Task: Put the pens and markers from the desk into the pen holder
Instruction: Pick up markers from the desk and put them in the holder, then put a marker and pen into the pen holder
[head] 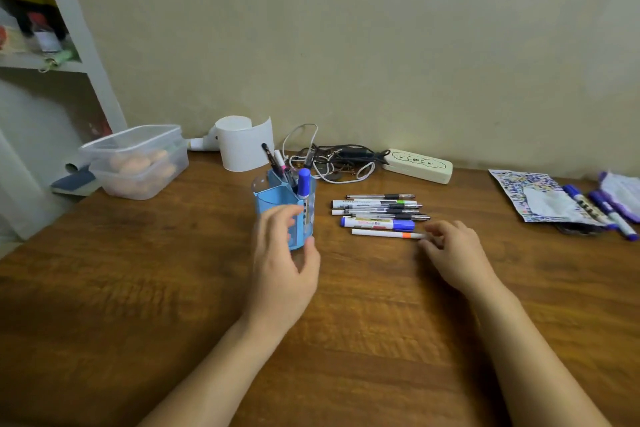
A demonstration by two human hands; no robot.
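Observation:
A blue plastic pen holder (277,204) stands on the wooden desk (173,288), with a blue-capped marker (303,183) and several pens upright in it. My left hand (282,263) curls around its near side, fingers touching the wall. To the right lies a row of several pens and markers (381,210), including a blue marker (377,224). Nearest me is a white pen with an orange band (388,234). My right hand (453,253) rests on the desk with its fingertips at that pen's right end; no grip shows.
A clear lidded food box (138,159) sits at the back left, a white paper roll (242,144) behind the holder, tangled cables (332,159) and a cream case (419,166) by the wall. At the far right are a patterned pouch (540,194) and more markers (602,211).

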